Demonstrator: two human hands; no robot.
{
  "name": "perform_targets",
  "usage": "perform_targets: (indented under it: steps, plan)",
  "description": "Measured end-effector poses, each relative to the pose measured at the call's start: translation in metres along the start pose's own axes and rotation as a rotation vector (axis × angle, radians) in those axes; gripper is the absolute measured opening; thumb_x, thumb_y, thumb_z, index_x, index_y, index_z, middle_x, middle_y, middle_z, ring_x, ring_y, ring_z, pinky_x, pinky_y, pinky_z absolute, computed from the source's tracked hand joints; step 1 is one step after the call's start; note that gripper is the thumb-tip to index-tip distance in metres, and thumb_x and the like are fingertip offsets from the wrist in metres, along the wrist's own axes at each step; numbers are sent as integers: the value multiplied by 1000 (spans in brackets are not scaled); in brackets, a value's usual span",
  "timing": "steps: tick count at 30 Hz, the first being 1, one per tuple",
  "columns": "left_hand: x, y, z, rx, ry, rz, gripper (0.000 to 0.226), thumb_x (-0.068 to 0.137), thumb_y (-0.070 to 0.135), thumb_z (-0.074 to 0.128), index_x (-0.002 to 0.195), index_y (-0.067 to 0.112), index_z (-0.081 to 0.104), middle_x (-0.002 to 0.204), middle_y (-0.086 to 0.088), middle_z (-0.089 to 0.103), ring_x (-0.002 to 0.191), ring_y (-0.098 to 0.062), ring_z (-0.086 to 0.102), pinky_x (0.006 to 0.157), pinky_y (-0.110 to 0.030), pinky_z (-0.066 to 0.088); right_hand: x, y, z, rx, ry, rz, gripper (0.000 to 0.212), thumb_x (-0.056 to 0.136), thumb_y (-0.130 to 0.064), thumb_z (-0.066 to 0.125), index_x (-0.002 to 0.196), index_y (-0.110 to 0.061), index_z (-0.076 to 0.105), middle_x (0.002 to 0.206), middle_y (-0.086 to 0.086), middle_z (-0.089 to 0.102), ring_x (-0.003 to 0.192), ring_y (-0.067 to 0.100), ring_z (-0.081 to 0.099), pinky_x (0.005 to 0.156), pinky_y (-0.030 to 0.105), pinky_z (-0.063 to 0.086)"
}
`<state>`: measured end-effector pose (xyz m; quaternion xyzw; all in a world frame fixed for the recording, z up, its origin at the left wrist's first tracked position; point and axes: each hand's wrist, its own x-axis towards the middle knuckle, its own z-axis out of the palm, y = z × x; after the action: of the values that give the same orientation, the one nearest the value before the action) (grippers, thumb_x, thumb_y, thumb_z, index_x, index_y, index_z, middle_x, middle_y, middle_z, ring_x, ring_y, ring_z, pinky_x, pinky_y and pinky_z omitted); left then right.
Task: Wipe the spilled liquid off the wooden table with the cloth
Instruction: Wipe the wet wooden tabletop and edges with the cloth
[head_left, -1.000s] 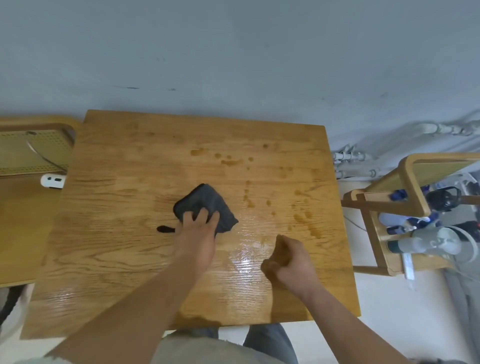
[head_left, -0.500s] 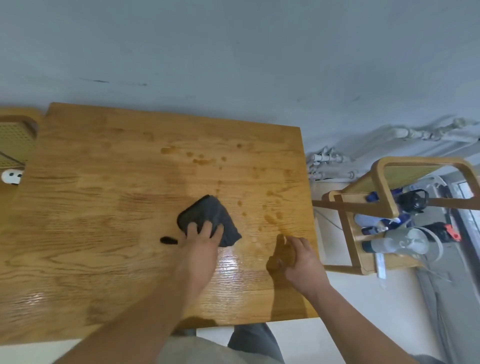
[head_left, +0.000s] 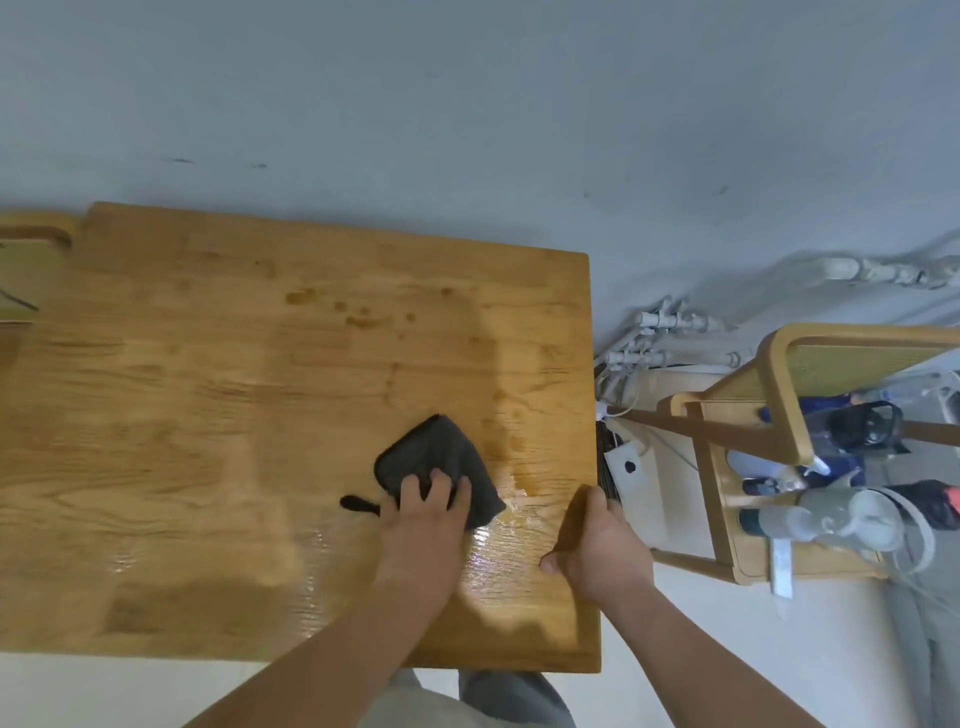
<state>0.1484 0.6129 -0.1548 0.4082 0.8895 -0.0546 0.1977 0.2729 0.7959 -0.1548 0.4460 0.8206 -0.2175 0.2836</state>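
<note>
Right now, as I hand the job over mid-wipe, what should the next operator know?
Left hand: flat, fingers pressing the dark grey cloth onto the wooden table, right of centre.
Right hand: holds the table's right edge, fingers curled over it.
Done: hard to judge; no part looks plainly dry.
To do: wet sheen just in front of the cloth, brown drops toward the far edge, and fainter spots right of the cloth.

Dark grey cloth (head_left: 441, 457) bunched on wet wooden table (head_left: 208, 415), droplets (head_left: 363, 317) beyond
</note>
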Motion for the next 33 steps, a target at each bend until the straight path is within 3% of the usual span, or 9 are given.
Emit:
perform_targets:
  steps: [4,7,13,15,18,20,25,27,33]
  plan:
    - [-5,26,14,62,-63,497,64,100,23,52,155,31,20,154,-9,29,132,-40,30,106,-58,33,0,5,-5,-68,21,-84,80,75,-41,86,131,-20,33,132,4,53,112,25,62,84,41,57]
    - [43,-8,7,93,-18,755,58,92,28,63,144,44,43,147,3,42,126,-31,41,94,-48,47,4,7,-3,-143,16,-115,98,77,-49,83,146,-9,26,141,8,50,119,25,61,88,39,55]
    - [89,30,-8,-63,151,-39,64,98,28,52,156,38,26,147,2,35,123,-30,32,102,-44,37,8,3,-3,-188,-19,-110,123,75,-55,84,157,2,11,150,15,45,124,27,60,91,37,53]
    - [73,54,4,-45,162,65,67,96,26,55,156,35,25,148,1,36,123,-33,33,103,-47,35,7,4,-5,-202,-23,-118,123,76,-55,82,157,2,10,151,15,44,125,27,60,91,36,53]
    - [66,27,16,24,169,574,63,89,27,70,146,38,46,144,3,49,121,-30,46,100,-47,43,6,2,-10,-212,-30,-141,120,80,-54,79,157,2,7,150,15,44,124,26,60,87,36,52]
    - [79,-8,13,75,219,651,60,83,26,77,138,41,58,139,5,57,117,-27,52,95,-46,49,7,0,-10,-185,-67,-130,121,82,-51,79,159,2,2,155,17,38,128,28,57,92,36,51]
    - [90,-9,-4,-86,236,-107,61,99,32,52,155,39,30,155,2,36,127,-28,34,105,-43,37,6,-2,-4,-154,-88,-119,125,84,-49,78,158,4,-7,162,22,27,135,30,51,102,36,49]
    - [73,24,4,-95,182,-150,70,97,31,54,158,36,20,158,0,28,127,-30,31,105,-44,35,5,-1,-3,-178,-87,-125,124,86,-50,76,158,5,-8,161,22,28,135,29,51,101,35,49]
    - [57,-13,25,34,198,704,58,83,30,76,136,42,58,140,8,57,119,-23,51,94,-44,52,14,-10,-8,-234,-143,-79,132,82,-52,80,157,4,-12,160,19,33,135,30,52,98,39,51]
